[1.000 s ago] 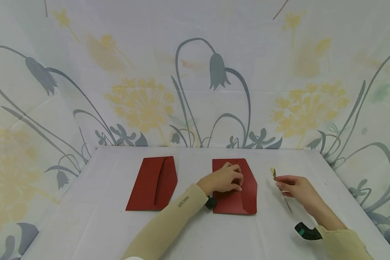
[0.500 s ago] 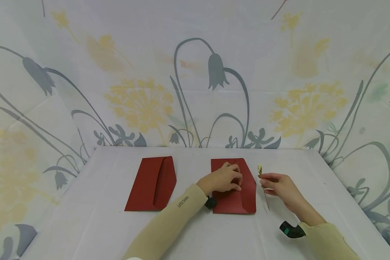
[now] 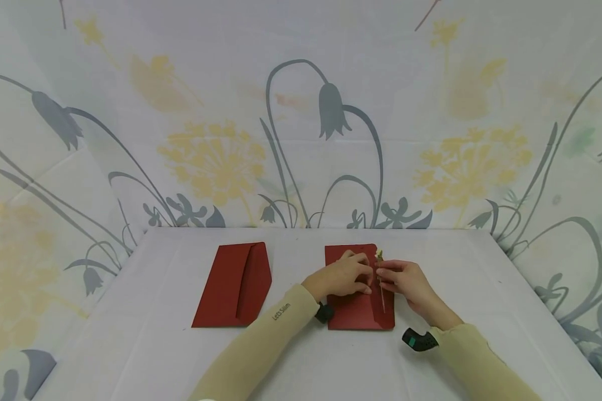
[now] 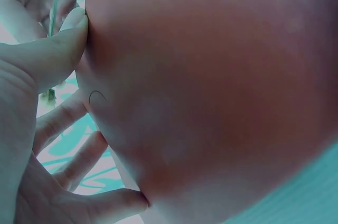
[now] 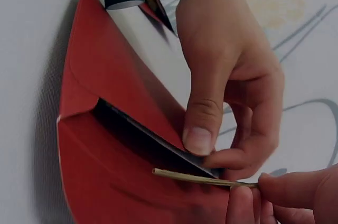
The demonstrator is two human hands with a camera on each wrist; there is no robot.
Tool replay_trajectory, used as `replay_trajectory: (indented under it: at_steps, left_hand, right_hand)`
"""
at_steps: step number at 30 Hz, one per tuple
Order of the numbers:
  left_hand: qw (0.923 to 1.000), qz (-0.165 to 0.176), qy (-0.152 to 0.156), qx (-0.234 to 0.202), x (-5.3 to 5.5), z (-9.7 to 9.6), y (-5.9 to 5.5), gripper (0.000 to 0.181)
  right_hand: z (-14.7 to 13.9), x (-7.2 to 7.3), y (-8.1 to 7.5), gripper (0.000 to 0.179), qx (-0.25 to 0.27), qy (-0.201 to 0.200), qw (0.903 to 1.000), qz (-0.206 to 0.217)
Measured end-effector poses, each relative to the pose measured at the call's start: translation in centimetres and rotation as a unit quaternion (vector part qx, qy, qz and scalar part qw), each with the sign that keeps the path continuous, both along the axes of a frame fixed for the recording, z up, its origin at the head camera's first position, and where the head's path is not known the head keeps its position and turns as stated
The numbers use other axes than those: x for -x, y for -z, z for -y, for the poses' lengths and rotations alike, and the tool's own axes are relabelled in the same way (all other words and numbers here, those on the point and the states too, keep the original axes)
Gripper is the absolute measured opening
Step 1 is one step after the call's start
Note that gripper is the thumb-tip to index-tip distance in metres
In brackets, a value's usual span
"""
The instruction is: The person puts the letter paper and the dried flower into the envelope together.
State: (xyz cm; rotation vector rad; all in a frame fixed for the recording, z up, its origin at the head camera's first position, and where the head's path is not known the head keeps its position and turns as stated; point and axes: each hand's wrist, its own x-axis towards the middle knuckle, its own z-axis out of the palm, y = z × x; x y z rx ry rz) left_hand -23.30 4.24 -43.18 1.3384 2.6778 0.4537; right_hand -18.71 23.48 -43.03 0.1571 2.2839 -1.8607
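Observation:
A red envelope (image 3: 338, 320) lies right of centre on the table, its flap unfolded to the right. My left hand (image 3: 346, 277) pinches the edge of its pocket between thumb and fingers; in the right wrist view a dark gap shows at the mouth. Over the flap, my right hand (image 3: 406, 283) holds a small dried flower (image 3: 379, 255) by its thin stem, blossom pointing away from me. The stem's cut end (image 5: 163, 173) overlaps the envelope beside the mouth in the right wrist view. The blossom (image 4: 48, 97) shows behind my left thumb in the left wrist view.
A second red envelope (image 3: 221, 287) with its flap unfolded lies to the left, near my left forearm. White cloth (image 3: 291, 362) covers the table. Behind it hangs a flower-printed curtain (image 3: 301, 156). Each wrist carries a black camera mount (image 3: 419, 340).
My right hand has moved left with the dried flower, from beside the envelope to over its flap, and the stem stands straighter. My left hand keeps its hold on the pocket edge.

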Motion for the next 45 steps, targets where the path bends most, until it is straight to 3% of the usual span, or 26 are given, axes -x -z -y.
replay_trajectory:
  at_steps: [14, 31, 45]
  left_hand:
    - [0.9987, 0.036, -0.014, -0.032, 0.0, 0.4, -0.3, 0.014]
    - [0.9987, 0.025, -0.013, -0.043, 0.2, 0.7, -0.2, 0.011]
    - [0.9981, 0.03, -0.012, -0.052, 0.1, 0.9, -0.5, 0.012]
  right_hand:
    - [0.9, 0.8, 2.3, 0.039, 0.015, 0.016, 0.9997, 0.014]
    - [1.6, 0.7, 2.3, 0.037, 0.004, -0.014, 0.9998, -0.013]
    - [1.7, 0.9, 2.1, 0.033, -0.023, -0.005, 0.9997, 0.008]
